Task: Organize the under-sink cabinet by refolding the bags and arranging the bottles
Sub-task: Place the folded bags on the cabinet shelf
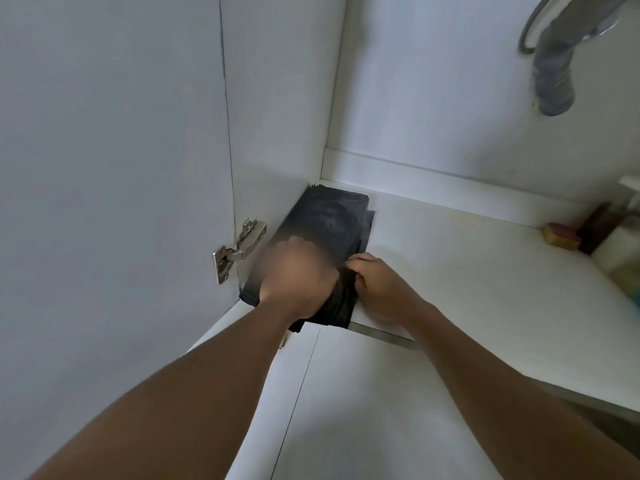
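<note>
Bags (332, 223) in a black pile sit by the left wall on the cabinet floor (450, 258), and they can slide off its front edge if the right hand (377, 278), pinching one fold, tugs while the blurry left hand (298, 275), grip not clear, lifts off.

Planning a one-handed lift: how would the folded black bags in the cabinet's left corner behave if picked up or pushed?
Probably floppy: the black bags crumple near the right hand and sag off the cabinet floor. Likely light, being thin film. Layers look offset, so a push may slide them apart.
</note>
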`<state>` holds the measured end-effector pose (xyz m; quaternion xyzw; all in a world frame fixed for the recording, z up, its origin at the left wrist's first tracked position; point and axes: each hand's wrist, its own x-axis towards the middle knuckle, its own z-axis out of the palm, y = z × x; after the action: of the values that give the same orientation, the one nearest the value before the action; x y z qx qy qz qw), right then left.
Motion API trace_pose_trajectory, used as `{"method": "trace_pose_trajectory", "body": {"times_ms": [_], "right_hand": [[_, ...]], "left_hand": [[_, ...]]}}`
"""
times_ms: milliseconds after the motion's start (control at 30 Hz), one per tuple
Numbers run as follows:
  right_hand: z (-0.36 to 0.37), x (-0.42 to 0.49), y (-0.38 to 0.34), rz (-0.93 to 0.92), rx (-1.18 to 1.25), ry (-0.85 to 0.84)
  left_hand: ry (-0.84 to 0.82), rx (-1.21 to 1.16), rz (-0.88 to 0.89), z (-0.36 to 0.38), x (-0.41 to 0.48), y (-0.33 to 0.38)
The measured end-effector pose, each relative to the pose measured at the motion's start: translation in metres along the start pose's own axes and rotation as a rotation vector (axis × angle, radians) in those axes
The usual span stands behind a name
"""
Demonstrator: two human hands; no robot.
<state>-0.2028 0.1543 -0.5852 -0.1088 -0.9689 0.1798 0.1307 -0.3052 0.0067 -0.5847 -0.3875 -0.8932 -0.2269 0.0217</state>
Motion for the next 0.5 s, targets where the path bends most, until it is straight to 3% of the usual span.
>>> {"method": "trace_pose_trajectory", "body": {"times_ms": [67, 167, 267, 400, 500], "right_hand": [[0.004, -0.003, -0.004, 0.075, -0.036, -0.011], [0.006, 0.006, -0.006, 0.149, -0.128, -0.084], [0.0, 0.016, -0.016, 0.231, -0.12, -0.188], [-0.002, -0.006, -0.048, 0.24, -0.088, -0.014], [0.0, -0.028, -0.064, 0.22, -0.165, -0.037]], "left_hand": [[0.076, -0.098, 0.011, -0.01, -0.008, -0.001], [0.153, 0.075, 0.068, -0.031, -0.028, -0.005], [0.044, 0.239, 0.121, -0.038, -0.056, -0.01], [-0.091, 0.206, 0.103, -0.038, -0.073, -0.018], [-0.184, 0.169, 0.146, -0.039, -0.079, -0.02]]}}
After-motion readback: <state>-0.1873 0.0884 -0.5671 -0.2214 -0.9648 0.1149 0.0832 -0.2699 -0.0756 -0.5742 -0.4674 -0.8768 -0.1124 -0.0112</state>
